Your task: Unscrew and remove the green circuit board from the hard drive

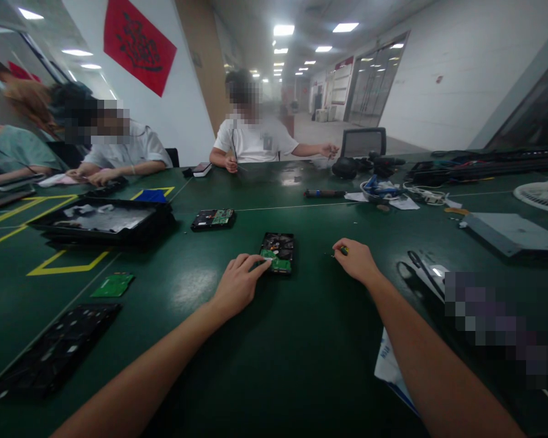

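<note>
A hard drive with its green circuit board facing up (281,249) lies on the dark green table (274,359). The fingertips of my left hand (240,280) rest on its lower left edge, thumb and forefinger close together on the board. To the right of the drive, my right hand (354,260) is closed in a pinch around a small yellow and dark tool (344,250), mostly hidden by the fingers. Tiny pieces, too small to name, lie at those fingertips. Further back on the left sits a second drive (213,219).
Black trays (105,219) stand at the left, with a loose green board (112,285) and a black plate (57,347) nearer. At the right are a grey metal box (514,233), cables and a bowl (380,188). People sit across the table.
</note>
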A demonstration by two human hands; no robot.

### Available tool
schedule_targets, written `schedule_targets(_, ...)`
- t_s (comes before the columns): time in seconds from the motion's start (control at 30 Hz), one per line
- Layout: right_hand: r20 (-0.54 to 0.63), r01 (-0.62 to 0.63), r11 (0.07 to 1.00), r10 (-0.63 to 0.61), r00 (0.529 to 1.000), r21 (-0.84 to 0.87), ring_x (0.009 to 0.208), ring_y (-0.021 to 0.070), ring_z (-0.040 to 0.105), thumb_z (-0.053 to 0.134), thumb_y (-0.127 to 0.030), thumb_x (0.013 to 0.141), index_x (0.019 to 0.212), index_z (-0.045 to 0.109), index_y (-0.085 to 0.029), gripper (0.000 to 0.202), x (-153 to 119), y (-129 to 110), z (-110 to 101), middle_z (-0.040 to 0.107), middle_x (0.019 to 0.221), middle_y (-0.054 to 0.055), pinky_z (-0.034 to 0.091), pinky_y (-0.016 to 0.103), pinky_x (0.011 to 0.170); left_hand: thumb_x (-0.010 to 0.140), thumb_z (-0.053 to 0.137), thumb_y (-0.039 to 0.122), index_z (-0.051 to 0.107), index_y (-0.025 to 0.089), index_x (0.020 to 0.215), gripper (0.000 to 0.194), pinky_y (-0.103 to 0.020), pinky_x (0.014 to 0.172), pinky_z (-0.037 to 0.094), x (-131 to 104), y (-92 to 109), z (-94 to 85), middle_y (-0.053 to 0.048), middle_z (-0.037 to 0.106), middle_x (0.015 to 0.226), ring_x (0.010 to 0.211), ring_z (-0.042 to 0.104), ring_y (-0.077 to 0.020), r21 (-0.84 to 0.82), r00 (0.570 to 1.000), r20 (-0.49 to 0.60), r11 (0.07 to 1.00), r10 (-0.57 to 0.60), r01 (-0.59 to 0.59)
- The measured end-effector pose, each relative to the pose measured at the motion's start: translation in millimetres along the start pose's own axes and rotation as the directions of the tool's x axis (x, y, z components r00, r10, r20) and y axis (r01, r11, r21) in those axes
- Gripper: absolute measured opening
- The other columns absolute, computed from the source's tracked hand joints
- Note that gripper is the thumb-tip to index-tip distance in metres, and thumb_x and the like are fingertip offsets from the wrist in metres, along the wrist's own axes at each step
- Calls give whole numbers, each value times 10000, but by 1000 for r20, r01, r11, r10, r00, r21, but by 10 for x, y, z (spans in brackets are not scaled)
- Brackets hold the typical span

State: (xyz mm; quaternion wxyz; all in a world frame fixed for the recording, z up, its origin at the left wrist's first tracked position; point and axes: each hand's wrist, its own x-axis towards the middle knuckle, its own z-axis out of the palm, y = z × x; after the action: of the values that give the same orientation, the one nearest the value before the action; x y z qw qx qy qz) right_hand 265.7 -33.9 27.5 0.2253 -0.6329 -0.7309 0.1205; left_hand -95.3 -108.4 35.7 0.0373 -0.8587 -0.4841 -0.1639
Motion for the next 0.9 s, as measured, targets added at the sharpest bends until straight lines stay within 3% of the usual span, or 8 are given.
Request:
schedule_targets(0.07,1,-1,999,1,1000,-33,1012,216,670,571,-287,936,1016,725,-227,184,11,-12,8,742,1089,48,473,339,887,967,474,200,587,299,1411,469,-518,1018,462,-58,-80,-93,-71,606,1406,1243,512,-316,8,999,38,999,-32,32)
schedule_targets(0.17,-12,-24,997,23,1000,-76,1010,222,675,568,-297,956,995,722,-217,178,18,-35,22,748,1067,51,457,341,908,1008,455,388,639,244,1344,409,-525,1051,449,-34,-17,-166,-93,631,1385,1266,513,-324,18,990,65,992,-126,125)
schedule_targets(0.27,-19,-50,995,49,999,-85,995,224,673,567,-325,972,988,709,-211,183,8,-54,21,741,1044,57,453,336,882,933,490,685,665,173,1276,640,-560,1085,429,55,136,-134,-162,578,1439,1315,486,-384,48,971,50,972,-232,229)
schedule_targets(0.33,-21,-40,995,39,999,-92,986,222,664,577,-334,971,979,700,-207,177,-6,-63,10,727,1031,63,450,331,866,851,531,788,663,134,1240,773,-574,1105,412,102,200,-79,-208,506,1504,1355,453,-427,68,961,29,959,-276,274)
schedule_targets(0.47,-24,5,991,-9,1000,-134,908,209,636,588,-357,968,975,685,-218,170,-51,-113,-24,678,1019,64,442,322,779,856,557,757,641,131,1237,737,-569,1099,423,107,166,25,-228,441,1549,1376,441,-440,92,944,-8,939,-331,330)
schedule_targets(0.6,19,52,989,-50,999,-135,874,192,618,569,-409,985,1013,676,-238,204,-82,-246,-25,638,1055,59,433,302,710,904,545,685,589,166,1364,695,-568,1097,432,61,15,83,-209,456,1540,1381,449,-423,64,942,-18,940,-336,336)
schedule_targets(0.77,58,34,978,-22,998,-206,829,189,620,516,-417,1016,1047,643,-229,229,-54,-376,51,628,1091,71,437,298,661,922,561,640,538,173,1454,708,-546,1145,410,64,-178,132,-190,461,1554,1417,442,-385,-50,964,6,963,-266,266)
schedule_targets(0.9,22,18,960,-12,1000,-280,810,194,636,461,-375,1039,1076,616,-196,239,-13,-355,108,629,1099,101,439,302,650,921,585,609,504,176,1494,723,-511,1200,368,96,-274,153,-166,401,1613,1471,403,-355,-146,976,30,965,-214,216)
